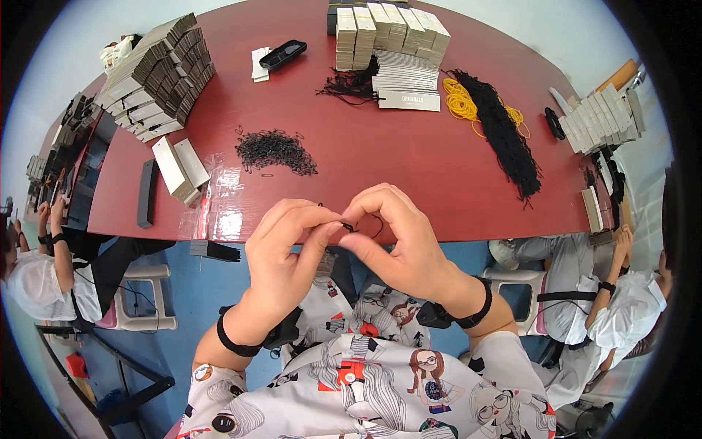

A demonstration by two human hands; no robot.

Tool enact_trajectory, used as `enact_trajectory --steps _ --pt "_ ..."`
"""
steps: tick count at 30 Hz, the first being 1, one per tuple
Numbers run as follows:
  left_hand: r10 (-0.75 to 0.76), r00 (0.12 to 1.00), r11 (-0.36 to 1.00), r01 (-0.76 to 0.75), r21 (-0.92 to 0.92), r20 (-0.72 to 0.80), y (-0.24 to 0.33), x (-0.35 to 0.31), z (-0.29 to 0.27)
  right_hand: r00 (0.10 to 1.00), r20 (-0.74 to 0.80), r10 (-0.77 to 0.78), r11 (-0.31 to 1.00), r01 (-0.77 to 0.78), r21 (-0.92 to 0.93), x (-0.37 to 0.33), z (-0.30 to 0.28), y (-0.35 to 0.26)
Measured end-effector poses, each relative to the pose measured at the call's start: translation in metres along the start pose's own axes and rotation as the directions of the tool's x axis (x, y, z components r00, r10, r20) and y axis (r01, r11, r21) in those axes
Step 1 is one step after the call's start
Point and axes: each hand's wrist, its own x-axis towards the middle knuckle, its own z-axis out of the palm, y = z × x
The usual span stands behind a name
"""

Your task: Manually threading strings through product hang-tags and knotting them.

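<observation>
My left hand [281, 252] and my right hand [402, 245] meet just over the table's front edge, both closed in a pinch. Between the fingertips is a thin black cord [348, 227], part of which loops out beside my right fingers. A small dark tip, seemingly a black safety pin [320, 205], pokes out above my left fingers; most of it is hidden. Beyond my hands, a pile of small black safety pins [276, 152] lies on the red table [351, 157]. To the far right, a long bundle of black cords [501, 132] lies over yellow bands [461, 100].
Stacked card tags [157, 80] stand far left, with more tag stacks [395, 36] at the back. A white box [175, 170], a black block [147, 193] and clear plastic bags [219, 197] lie left. A black tray [284, 54] sits behind. People sit on both sides.
</observation>
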Motion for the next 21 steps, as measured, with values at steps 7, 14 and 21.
enact_trajectory --steps 7,14,21 --pt "-0.187 0.982 0.969 0.187 -0.161 0.018 0.006 -0.008 0.000 0.981 -0.149 -0.123 0.992 0.116 -0.053 -0.001 0.006 0.003" --pt "-0.357 0.931 0.776 0.340 -0.531 0.073 0.004 -0.007 -0.003 0.974 -0.221 0.046 0.957 0.021 0.291 -0.005 0.010 0.009" --pt "-0.452 0.885 0.601 0.395 -0.695 0.113 -0.003 0.001 0.000 0.956 -0.128 0.265 0.773 -0.132 0.621 -0.005 0.024 0.009"
